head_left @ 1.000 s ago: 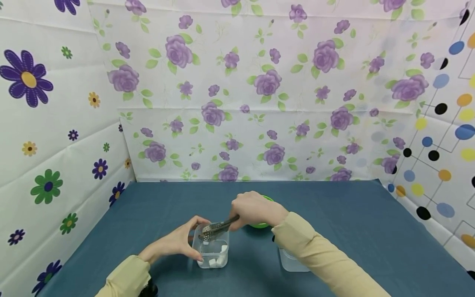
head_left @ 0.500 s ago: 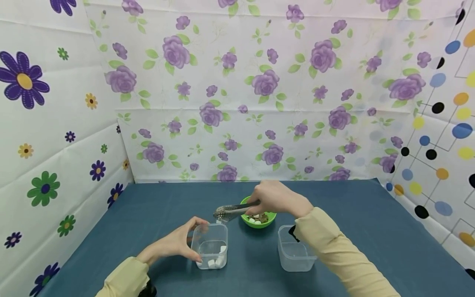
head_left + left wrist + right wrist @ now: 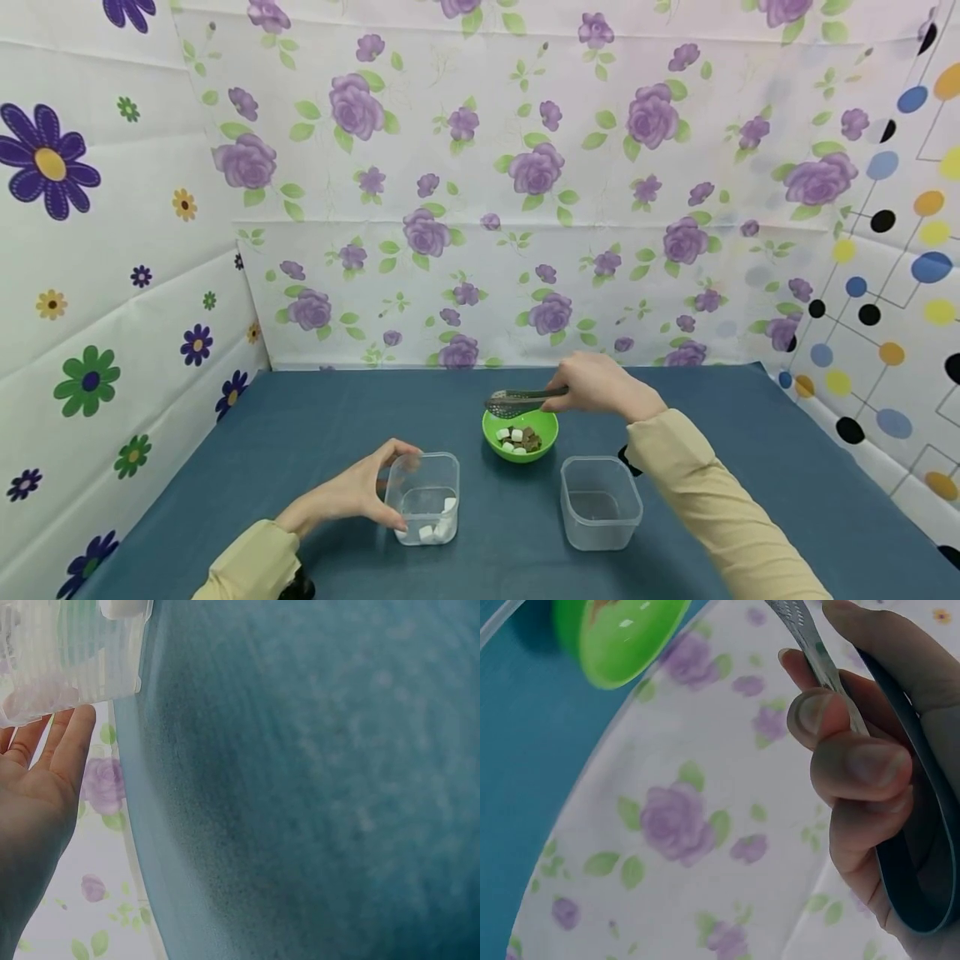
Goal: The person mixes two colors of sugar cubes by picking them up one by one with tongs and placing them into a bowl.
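Observation:
My left hand (image 3: 363, 490) holds a clear plastic container (image 3: 424, 500) from its left side, thumb at the front and fingers at the back. Several white marshmallows (image 3: 442, 525) lie in the bottom of it. My right hand (image 3: 600, 385) grips metal tongs (image 3: 517, 403) with a perforated head, level over the back of a green bowl (image 3: 551, 429). Inside that bowl are white marshmallows and brown chunks (image 3: 531, 439). In the right wrist view, the fingers curl round the tongs' arms, and the bend of the tongs (image 3: 922, 919) shows below the palm.
A second clear plastic container (image 3: 602, 533) stands to the right, in front of the right sleeve. Blue cloth (image 3: 360, 408) covers the table. Flower-patterned sheets (image 3: 480, 275) rise behind it and at the left, a dotted sheet (image 3: 877, 358) at the right.
My right hand has carried the tongs from the left container rightward and back to above the green bowl, uncovering the bowl and right container. My left hand keeps its hold.

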### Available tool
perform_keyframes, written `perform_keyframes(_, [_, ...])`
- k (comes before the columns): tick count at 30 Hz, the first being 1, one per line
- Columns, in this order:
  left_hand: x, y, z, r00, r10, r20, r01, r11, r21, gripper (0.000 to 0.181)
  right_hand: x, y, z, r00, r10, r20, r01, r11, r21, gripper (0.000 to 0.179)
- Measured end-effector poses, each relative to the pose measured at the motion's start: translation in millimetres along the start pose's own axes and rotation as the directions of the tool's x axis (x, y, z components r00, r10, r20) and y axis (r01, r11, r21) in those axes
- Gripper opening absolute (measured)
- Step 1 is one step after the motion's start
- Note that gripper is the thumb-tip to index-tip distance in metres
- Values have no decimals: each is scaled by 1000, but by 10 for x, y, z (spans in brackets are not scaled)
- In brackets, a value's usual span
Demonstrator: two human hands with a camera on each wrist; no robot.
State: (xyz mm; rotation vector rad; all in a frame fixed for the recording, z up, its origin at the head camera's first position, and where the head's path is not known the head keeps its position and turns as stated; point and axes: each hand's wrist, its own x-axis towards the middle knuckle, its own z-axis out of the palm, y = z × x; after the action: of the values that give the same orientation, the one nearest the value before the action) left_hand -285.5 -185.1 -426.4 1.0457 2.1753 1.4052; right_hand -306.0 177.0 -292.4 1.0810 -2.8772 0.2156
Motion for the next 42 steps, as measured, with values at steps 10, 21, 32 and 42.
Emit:
perform_keyframes(10, [-17,6,2,1000,-2,-2,2,1000,-6,68,13,148,164,996,86,14,-86,995,-53,16])
perform_keyframes(21, [-16,1,2,1000,-8,-1,8,1000,-17,68,-3,197,269,994,106,-5,-106,992,-74,38])
perform_keyframes(32, [-19,-14,2,1000,-5,-5,5,1000,-5,68,13,162,280,989,146,11,-146,989,-12,36])
perform_keyframes(42, [7,-20,-15,1000,-5,9,6,1000,-15,68,-25,-56,259,997,79,8,-79,996,46,55])
